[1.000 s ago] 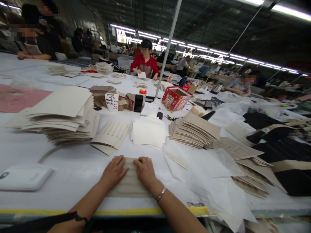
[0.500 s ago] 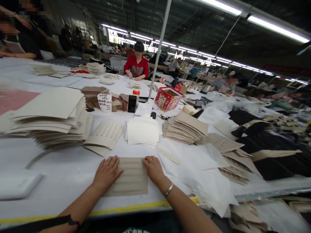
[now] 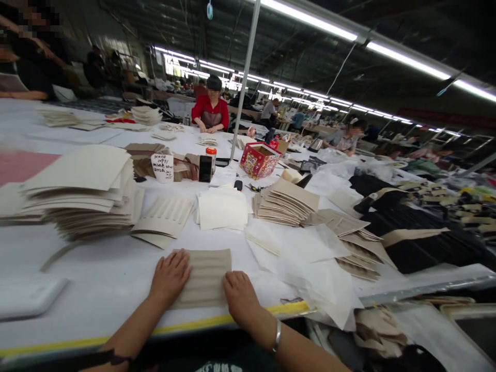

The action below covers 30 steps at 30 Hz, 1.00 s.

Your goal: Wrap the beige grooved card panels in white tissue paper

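Observation:
A beige ribbed panel (image 3: 208, 278) lies flat on the white table near its yellow front edge. My left hand (image 3: 170, 276) rests on the panel's left side, fingers spread and lying flat. At the right edge of the panel is my right hand (image 3: 240, 295), its fingers bent and pressed together on that edge. Beyond the panel sit a small pile of white sheets (image 3: 222, 207), a lighter ribbed panel (image 3: 165, 216) on the left and a stack of beige panels (image 3: 285, 201) on the right.
A tall stack of pale panels (image 3: 77, 173) stands left, above a white device (image 3: 29, 295). Thin white sheets (image 3: 298, 258) spread right. Farther back are a phone (image 3: 205, 168), a red box (image 3: 260, 160), a pole (image 3: 245, 82) and a person in red (image 3: 211, 111).
My right hand has slid down along the panel's right edge, toward the table's front. The left hand stays on the panel's left side. The camera view has shifted slightly.

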Each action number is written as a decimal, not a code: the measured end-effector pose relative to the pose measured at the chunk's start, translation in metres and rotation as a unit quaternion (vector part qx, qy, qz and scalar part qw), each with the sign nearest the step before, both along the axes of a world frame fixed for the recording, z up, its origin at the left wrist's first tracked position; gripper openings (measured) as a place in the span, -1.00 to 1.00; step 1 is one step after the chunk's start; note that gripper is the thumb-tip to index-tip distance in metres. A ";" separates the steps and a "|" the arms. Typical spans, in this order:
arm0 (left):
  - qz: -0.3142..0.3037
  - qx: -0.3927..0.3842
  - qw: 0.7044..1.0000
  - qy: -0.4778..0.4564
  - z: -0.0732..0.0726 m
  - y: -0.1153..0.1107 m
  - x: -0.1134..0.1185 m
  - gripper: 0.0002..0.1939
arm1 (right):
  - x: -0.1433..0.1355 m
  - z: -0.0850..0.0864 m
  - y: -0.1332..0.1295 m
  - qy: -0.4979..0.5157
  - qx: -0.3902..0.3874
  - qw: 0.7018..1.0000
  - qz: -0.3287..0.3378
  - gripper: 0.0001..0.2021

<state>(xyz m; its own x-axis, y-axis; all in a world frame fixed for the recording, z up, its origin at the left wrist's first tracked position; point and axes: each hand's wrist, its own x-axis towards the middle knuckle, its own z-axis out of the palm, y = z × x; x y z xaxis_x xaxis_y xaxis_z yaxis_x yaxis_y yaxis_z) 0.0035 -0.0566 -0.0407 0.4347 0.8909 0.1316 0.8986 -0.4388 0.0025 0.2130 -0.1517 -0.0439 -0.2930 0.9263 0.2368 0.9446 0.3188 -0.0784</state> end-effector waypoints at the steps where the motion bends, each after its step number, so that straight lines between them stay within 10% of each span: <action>1: 0.002 -0.010 1.000 0.006 0.002 0.001 0.001 -0.55 | -0.005 0.002 0.007 0.027 0.009 1.000 -0.001 -0.68; 14: -0.125 0.020 0.992 0.015 -0.030 -0.077 -0.053 -0.47 | -0.036 -0.006 0.036 0.113 -0.069 0.991 0.010 -0.43; 23: -0.095 0.031 0.995 -0.019 -0.034 -0.036 -0.020 -0.37 | -0.056 0.014 0.071 0.075 -0.024 0.995 0.062 -0.74; 30: -0.084 -0.035 0.991 0.095 -0.035 -0.035 -0.015 -0.46 | 0.017 0.009 0.045 0.014 0.025 1.000 -0.008 -0.69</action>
<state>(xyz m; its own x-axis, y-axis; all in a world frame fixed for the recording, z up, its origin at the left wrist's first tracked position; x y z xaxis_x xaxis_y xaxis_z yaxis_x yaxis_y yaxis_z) -0.0117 -0.0913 -0.0754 0.5879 0.8085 -0.0267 0.8007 -0.5863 -0.1233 0.2297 -0.1070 -0.0351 -0.2714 0.9175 0.2907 0.9472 0.3083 -0.0886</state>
